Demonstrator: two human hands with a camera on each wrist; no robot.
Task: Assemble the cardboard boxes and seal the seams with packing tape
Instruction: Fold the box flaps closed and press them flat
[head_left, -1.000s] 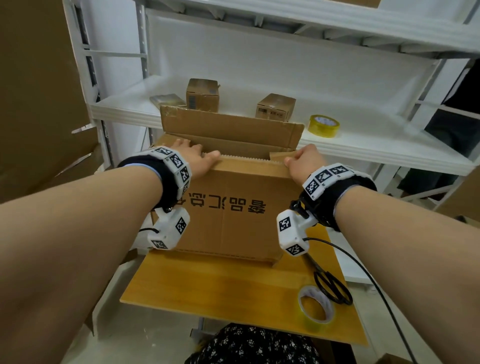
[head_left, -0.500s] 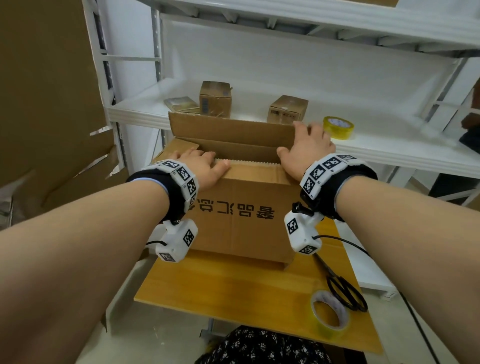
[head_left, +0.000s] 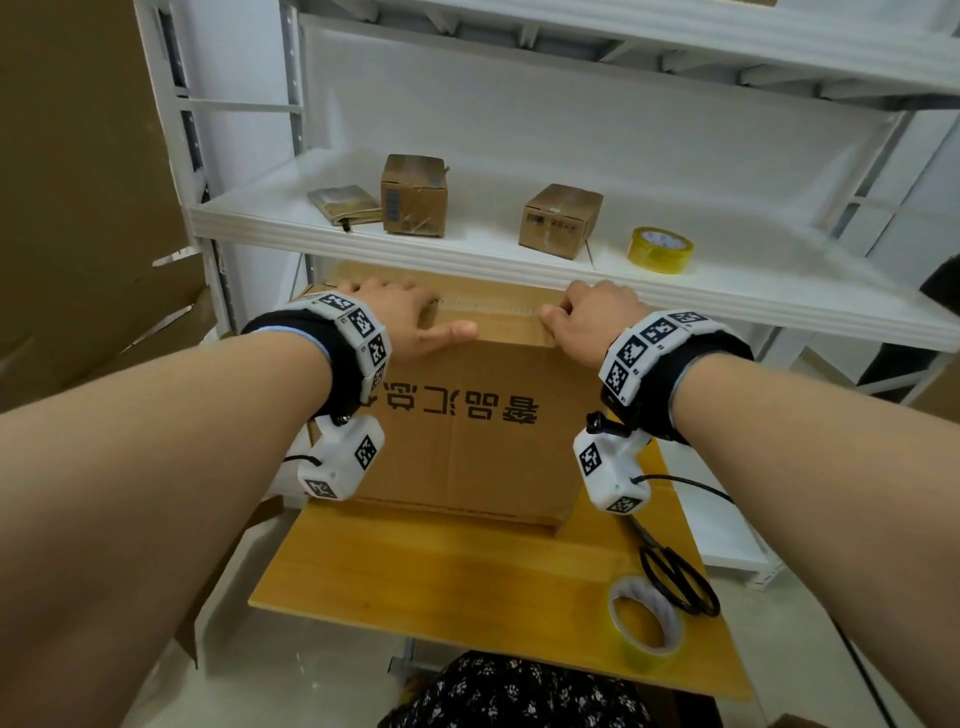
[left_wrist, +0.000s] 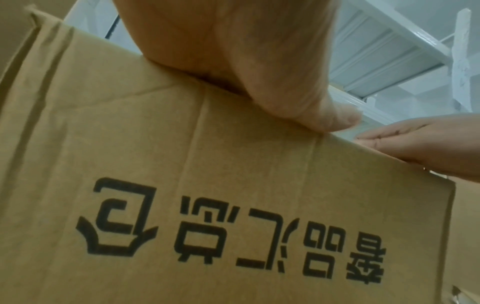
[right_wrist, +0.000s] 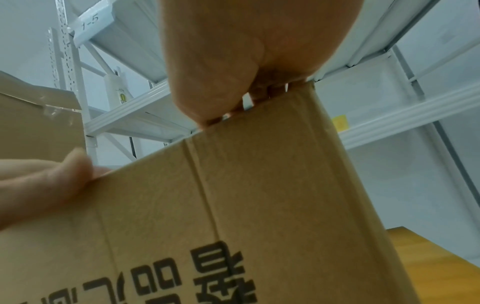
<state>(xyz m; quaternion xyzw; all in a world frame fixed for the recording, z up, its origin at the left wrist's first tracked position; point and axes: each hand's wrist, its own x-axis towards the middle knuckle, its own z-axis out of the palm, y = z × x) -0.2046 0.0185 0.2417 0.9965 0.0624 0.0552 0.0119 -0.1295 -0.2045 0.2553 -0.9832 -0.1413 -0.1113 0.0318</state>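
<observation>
On the yellow wooden bench (head_left: 467, 571), the brown printed cardboard box (head_left: 478, 441) has its top flaps pressed by the flat-fingered left hand (head_left: 400, 317) and curled-fingered right hand (head_left: 592, 322); edges should be butted flush before taping.

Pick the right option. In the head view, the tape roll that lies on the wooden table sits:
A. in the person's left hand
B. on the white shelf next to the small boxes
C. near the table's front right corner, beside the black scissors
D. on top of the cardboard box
C: the tape roll lies on the wooden table near its front right corner, right by the black scissors.
</observation>
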